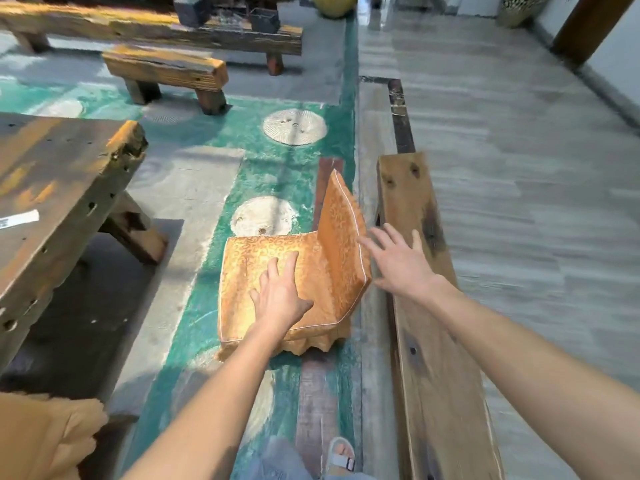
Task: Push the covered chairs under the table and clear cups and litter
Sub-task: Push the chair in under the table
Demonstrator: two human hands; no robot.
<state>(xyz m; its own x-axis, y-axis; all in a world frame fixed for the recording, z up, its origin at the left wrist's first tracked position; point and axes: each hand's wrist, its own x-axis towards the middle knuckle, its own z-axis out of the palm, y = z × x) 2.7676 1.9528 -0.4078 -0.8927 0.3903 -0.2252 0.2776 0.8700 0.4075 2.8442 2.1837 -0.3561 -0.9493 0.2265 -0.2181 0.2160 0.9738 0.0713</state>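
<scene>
A low wooden table (52, 188) stands at the left with a white paper strip (17, 219) lying on its top, and a fold of orange cloth (41, 434) shows at the bottom left corner. In the middle of the floor, on a green painted strip (270, 157), sits a legless chair (294, 282) in a gold patterned cover, well apart from the table and just beside a long plank bench (426, 306) on its right. The person leans over it with both bare arms stretched forward. The left hand (280, 296) lies flat on the seat, palm down, fingers spread wide and gripping nothing. The right hand (398, 261) is also wide open, fingers fanned, reaching at the edge of the upright backrest; whether it touches the cover cannot be told. A sandalled foot (341, 455) shows at the bottom edge. Farther back stand a small bench (166, 69) and a long beam table (149, 29) carrying two dark square pots (265, 19), whose contents are too blurred to make out.
</scene>
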